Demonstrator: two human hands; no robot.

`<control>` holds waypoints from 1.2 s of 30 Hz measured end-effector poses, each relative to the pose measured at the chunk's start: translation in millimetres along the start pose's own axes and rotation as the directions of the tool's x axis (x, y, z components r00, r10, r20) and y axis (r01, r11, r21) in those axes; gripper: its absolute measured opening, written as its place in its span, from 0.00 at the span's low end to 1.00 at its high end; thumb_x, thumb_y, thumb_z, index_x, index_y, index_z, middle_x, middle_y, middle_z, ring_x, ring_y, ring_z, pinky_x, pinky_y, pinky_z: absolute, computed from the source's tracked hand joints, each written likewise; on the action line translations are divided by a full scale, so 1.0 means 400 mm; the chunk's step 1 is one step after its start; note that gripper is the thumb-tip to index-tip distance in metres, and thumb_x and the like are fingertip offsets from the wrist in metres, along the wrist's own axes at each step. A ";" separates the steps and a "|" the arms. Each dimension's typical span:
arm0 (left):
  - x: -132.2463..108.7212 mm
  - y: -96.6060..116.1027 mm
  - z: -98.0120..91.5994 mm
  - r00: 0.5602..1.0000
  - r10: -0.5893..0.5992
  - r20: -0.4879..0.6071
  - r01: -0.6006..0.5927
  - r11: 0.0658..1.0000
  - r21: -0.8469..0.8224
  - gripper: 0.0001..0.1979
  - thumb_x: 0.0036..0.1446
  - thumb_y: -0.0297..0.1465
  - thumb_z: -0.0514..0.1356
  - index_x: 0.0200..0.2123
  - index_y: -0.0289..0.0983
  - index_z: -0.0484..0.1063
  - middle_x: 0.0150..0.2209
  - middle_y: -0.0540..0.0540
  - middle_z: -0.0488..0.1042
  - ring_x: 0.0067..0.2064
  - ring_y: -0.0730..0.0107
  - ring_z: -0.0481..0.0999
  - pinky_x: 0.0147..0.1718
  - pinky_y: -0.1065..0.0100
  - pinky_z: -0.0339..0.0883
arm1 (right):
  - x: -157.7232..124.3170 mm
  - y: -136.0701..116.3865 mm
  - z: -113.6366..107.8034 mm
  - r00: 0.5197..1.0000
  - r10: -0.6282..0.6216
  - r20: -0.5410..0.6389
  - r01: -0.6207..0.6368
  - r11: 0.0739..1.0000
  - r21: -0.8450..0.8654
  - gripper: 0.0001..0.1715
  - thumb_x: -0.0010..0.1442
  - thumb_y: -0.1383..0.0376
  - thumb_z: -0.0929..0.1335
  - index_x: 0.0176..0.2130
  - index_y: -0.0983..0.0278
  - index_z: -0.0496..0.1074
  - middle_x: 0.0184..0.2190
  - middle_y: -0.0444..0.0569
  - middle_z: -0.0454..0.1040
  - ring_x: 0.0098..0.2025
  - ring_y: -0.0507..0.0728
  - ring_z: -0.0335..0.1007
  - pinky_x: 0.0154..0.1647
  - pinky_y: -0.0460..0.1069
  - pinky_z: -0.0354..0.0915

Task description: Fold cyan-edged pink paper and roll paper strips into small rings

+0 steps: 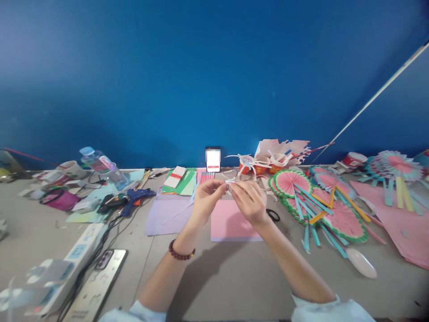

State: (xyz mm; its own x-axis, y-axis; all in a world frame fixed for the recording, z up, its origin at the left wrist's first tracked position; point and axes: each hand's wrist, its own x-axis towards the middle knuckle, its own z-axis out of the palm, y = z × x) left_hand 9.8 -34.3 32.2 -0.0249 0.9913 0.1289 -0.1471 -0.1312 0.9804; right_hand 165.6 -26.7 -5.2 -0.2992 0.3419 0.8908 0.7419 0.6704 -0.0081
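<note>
My left hand (pixel 211 197) and my right hand (pixel 250 199) meet in the middle, raised over the table. Between their fingertips is a small white paper strip (pixel 230 181), mostly covered by the fingers. Both hands are closed in a pinch on it. Below them lies a pink paper sheet (pixel 231 223) with a lilac edge showing. To the left is a lilac paper sheet (pixel 164 219). Black scissor handles (pixel 273 215) stick out beside my right wrist.
Paper watermelon fans (pixel 345 219) spread at right, near a white oval object (pixel 362 264). Red paper cups (pixel 246 166) and a phone (pixel 213 159) stand by the blue wall. At left are a blue glue gun (pixel 136 199), a bottle (pixel 103 167), a power strip (pixel 75 259) and another phone (pixel 97 286).
</note>
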 end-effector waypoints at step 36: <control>-0.022 0.003 -0.007 0.923 0.372 0.094 -0.373 0.810 0.453 0.05 0.53 0.29 0.60 0.29 0.39 0.76 0.27 0.49 0.76 0.27 0.72 0.70 0.26 0.71 0.63 | 0.056 -0.007 -0.018 0.989 0.146 0.033 -0.150 0.953 0.263 0.09 0.61 0.68 0.66 0.37 0.60 0.76 0.32 0.49 0.79 0.36 0.57 0.72 0.39 0.53 0.68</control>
State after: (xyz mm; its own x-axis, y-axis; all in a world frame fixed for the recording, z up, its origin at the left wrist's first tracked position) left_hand 7.3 -43.1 31.9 0.0154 0.8669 0.4982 0.3385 -0.4733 0.8133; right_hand 161.2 -25.8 18.0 -0.2073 0.4577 0.8646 0.5945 0.7608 -0.2603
